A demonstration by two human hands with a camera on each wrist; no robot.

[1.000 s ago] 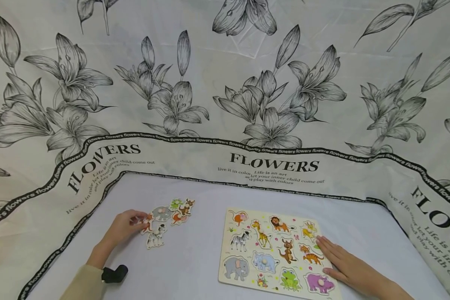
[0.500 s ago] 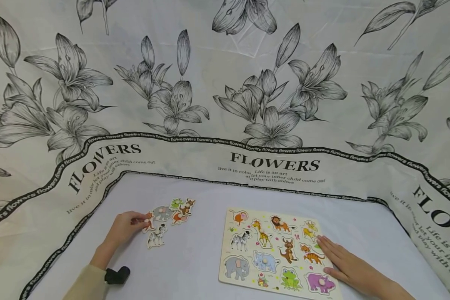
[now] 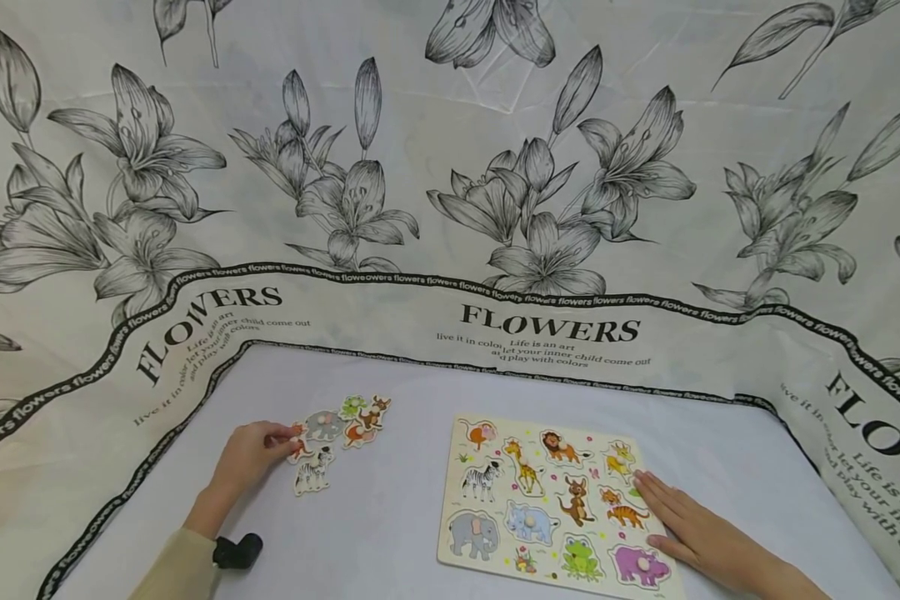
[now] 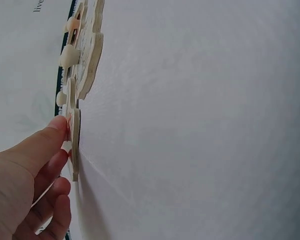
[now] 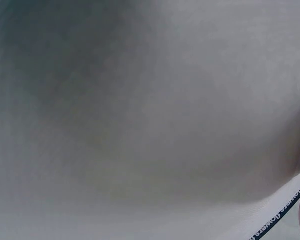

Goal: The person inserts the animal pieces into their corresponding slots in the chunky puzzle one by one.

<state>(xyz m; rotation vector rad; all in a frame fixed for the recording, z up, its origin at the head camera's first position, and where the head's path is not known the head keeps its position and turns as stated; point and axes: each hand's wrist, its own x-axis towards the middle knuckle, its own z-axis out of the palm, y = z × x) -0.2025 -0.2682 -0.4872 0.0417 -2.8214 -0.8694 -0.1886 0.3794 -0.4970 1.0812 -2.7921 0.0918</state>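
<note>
At the left of the head view, my left hand pinches an orange animal puzzle piece, mostly covered by the fingertips. In the left wrist view, the thumb and finger hold this wooden piece at the end of the group. Around it lie a grey elephant piece, a zebra piece, a frog piece, a kangaroo piece and another orange piece. My right hand rests with straight fingers on the right edge of the animal puzzle board.
White cloth covers the table between the loose pieces and the board. Behind stands a flower-printed curtain with a black lettered band. A black device sits at the left wrist. Blurred pale cloth fills most of the right wrist view.
My left hand and forearm have shifted slightly to the right, and the orange piece has moved a little closer to the elephant piece. The right hand and the board look unmoved.
</note>
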